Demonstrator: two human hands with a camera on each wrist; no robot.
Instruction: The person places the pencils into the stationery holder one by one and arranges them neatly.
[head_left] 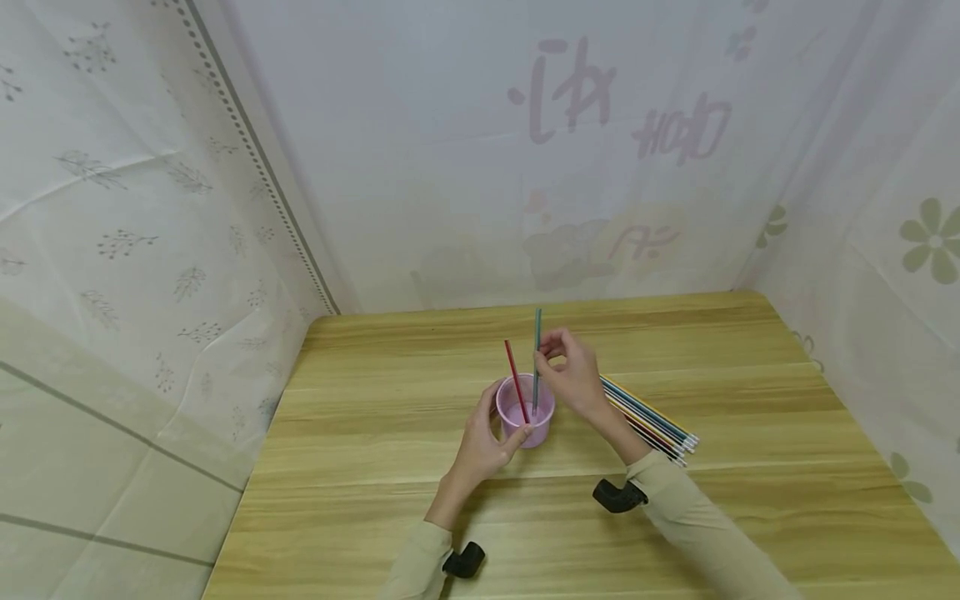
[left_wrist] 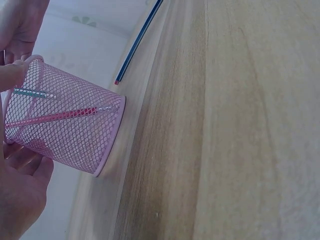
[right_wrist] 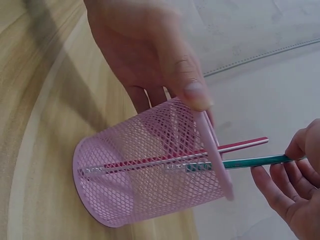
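Note:
A pink mesh pencil cup [head_left: 536, 437] stands on the table, and my left hand [head_left: 480, 442] grips its side with the thumb at the rim. Inside it leans a red pencil [head_left: 512, 367], its silvery end near the bottom in the right wrist view. Between thumb and fingers, my right hand [head_left: 573, 375] pinches a green pencil [head_left: 537, 333] above the cup. The green pencil's lower end is within the cup, higher than the red one's end and apart from the bottom, as the mesh [right_wrist: 140, 195] lets me see.
To the right of the cup, partly behind my right forearm, lies a bundle of several pencils [head_left: 652, 417] in different colours. They rest on the wooden table [head_left: 360, 467]. Patterned cloth [head_left: 450, 208] hangs behind the table and along both sides.

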